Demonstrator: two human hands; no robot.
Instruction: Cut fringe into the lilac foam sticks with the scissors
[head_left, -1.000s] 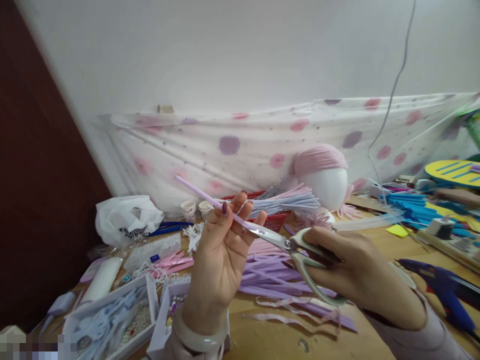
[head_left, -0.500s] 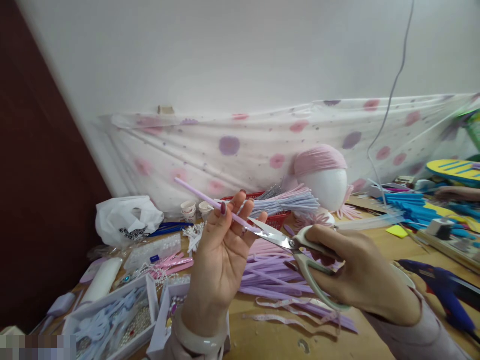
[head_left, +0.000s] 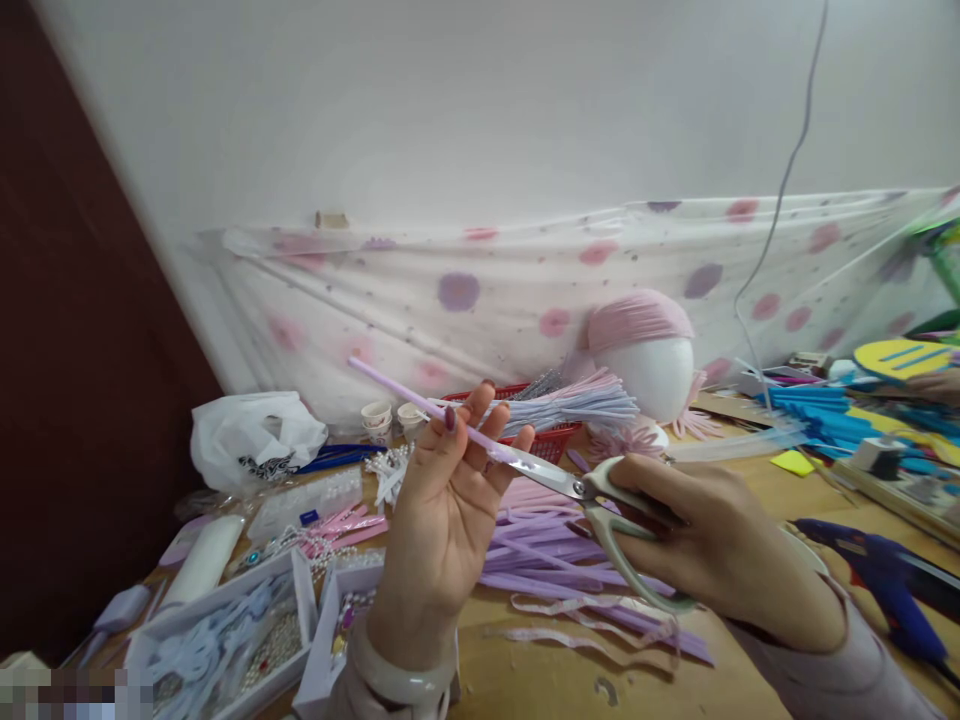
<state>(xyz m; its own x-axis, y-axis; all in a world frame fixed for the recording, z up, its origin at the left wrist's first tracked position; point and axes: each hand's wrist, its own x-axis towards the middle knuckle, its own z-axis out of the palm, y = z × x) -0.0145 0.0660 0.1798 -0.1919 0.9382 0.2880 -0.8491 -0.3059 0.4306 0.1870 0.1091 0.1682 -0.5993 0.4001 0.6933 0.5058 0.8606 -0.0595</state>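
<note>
My left hand (head_left: 442, 510) is raised over the table, pinching a thin lilac foam strip (head_left: 397, 390) between thumb and fingers; the strip slants up to the left. My right hand (head_left: 720, 545) grips white-handled scissors (head_left: 592, 500). Their blades point left and meet the strip's lower end just beside my left fingertips. Below both hands lies a heap of lilac and pink foam strips (head_left: 547, 545) on the wooden table (head_left: 540, 680).
A red basket (head_left: 551, 440) holding bundled strips stands behind, beside a white foam head (head_left: 656, 365) with pink strips. White trays of beads (head_left: 225, 640) lie front left, a white bag (head_left: 251, 435) at left, a blue glue gun (head_left: 885, 580) at right.
The scissor blades opened slightly half a second ago and have closed again on the strip's end. Both hands stay almost where they were.
</note>
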